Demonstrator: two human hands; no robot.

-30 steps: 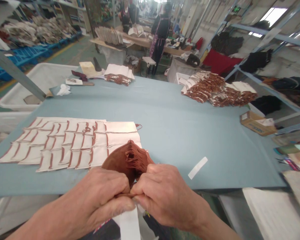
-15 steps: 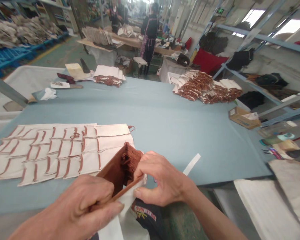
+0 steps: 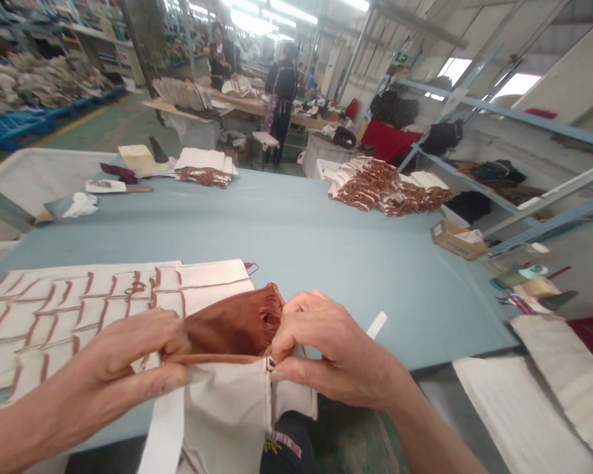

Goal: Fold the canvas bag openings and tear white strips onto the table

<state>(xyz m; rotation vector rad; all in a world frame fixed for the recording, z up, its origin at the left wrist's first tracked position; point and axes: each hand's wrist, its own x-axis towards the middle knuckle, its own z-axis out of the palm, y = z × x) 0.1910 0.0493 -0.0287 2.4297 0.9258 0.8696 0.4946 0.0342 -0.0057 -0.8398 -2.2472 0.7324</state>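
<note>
Both my hands hold one cream cloth bag with a brown suede top at the near edge of the blue table. My left hand pinches the bag's left rim, fingers closed. My right hand pinches the right rim near a small metal fitting, fingers closed. The bag's mouth is stretched wide between them, and the cream body hangs down over the table edge. Just beyond my left hand lie rows of flat cream pieces with brown strips.
A white paper strip lies right of my right hand. Stacks of finished brown-and-cream pieces and a cardboard box sit far right; another stack far left. A person stands at a distant table. Metal shelving lines the right.
My hands have drawn apart, my left one going left, and spread the bag's mouth wide. The brown top has flattened out and more of the cream body shows below.
</note>
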